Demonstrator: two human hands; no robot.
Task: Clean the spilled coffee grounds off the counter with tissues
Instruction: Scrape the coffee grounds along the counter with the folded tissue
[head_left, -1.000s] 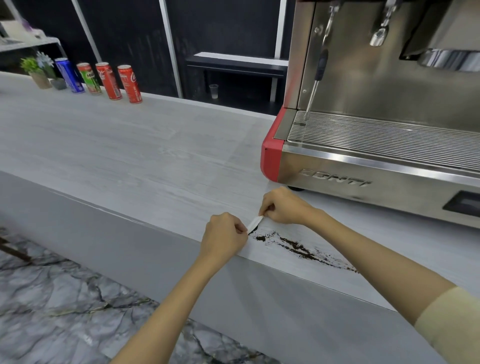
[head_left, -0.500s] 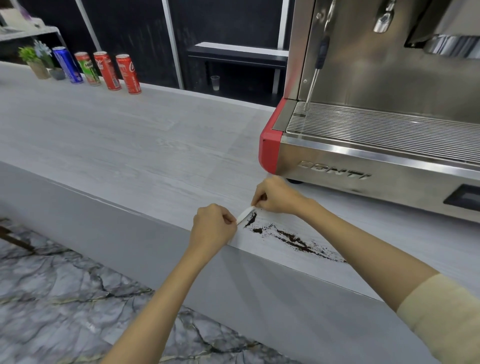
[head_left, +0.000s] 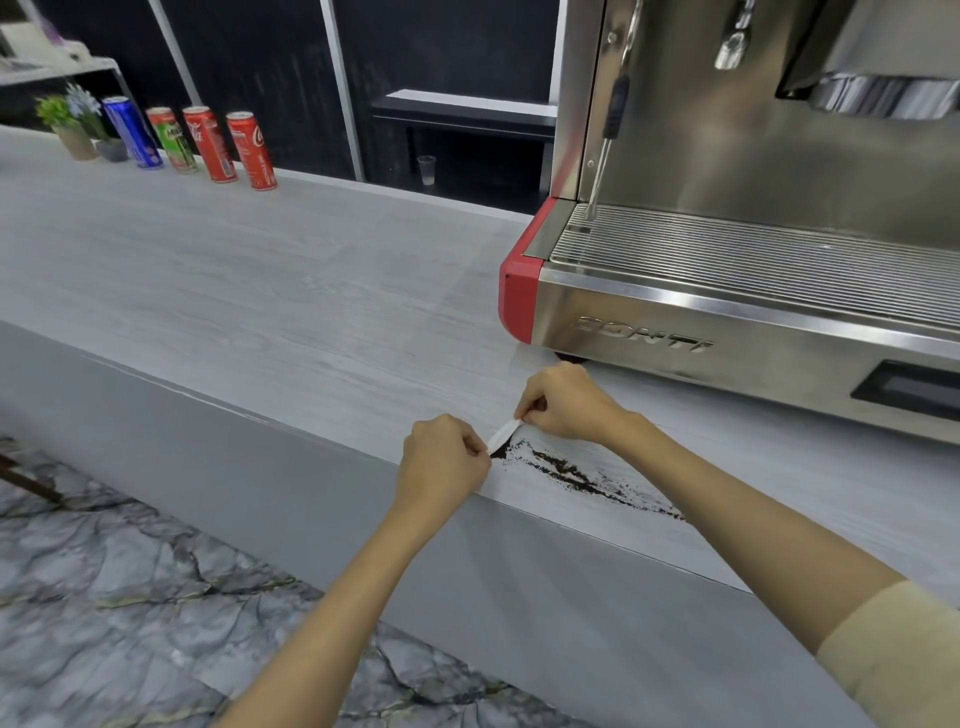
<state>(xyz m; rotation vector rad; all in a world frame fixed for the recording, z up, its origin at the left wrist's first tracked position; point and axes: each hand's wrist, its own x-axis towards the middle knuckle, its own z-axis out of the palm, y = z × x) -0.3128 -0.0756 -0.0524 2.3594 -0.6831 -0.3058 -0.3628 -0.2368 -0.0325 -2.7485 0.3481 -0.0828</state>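
A dark streak of coffee grounds (head_left: 576, 474) lies on the grey counter (head_left: 270, 291) close to its front edge. A small folded white tissue (head_left: 503, 432) is stretched between both hands at the left end of the streak, its lower edge against the counter. My left hand (head_left: 441, 460) pinches the tissue's near end at the counter edge. My right hand (head_left: 563, 402) pinches the far end, just in front of the espresso machine. Most of the tissue is hidden inside the fingers.
A steel espresso machine (head_left: 737, 270) with a red corner stands at the right, its steam wand (head_left: 608, 135) hanging over the drip tray. Several drink cans (head_left: 208, 143) and a small potted plant (head_left: 70, 127) line the far left. Marble floor (head_left: 104, 597) lies below the counter.
Both hands kept the tissue pinched and shifted slightly left along the front edge; the left end of the grounds now shows more beside the tissue. The camera view wandered a little.
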